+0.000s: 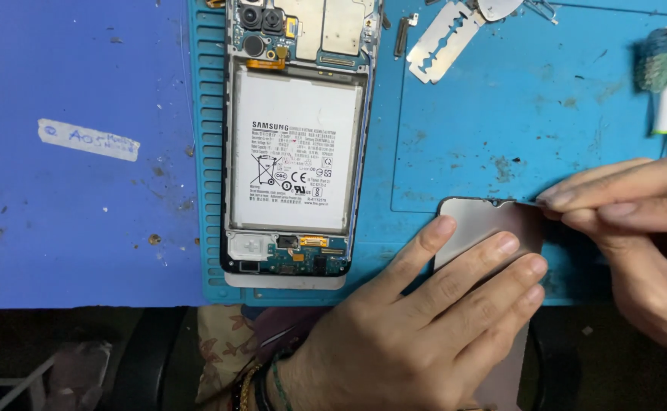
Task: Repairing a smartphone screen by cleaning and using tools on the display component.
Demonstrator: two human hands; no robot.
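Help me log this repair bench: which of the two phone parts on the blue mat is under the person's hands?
The grey screen panel at the mat's front right edge, pressed flat by the left hand. The opened phone body, its white battery exposed, lies untouched further left.

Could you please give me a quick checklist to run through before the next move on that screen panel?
1. Left hand flat on the screen panel, holding it down: ok.
2. Right hand fingertips pinched at the panel's top corner: ok.
3. Whether a film or tool is in that pinch: cannot tell.
4. Panel fully on the blue mat: not ok, its lower end overhangs the table edge.
5. Razor blade lying apart from both hands: ok.
6. Opened phone lying apart from the panel: ok.
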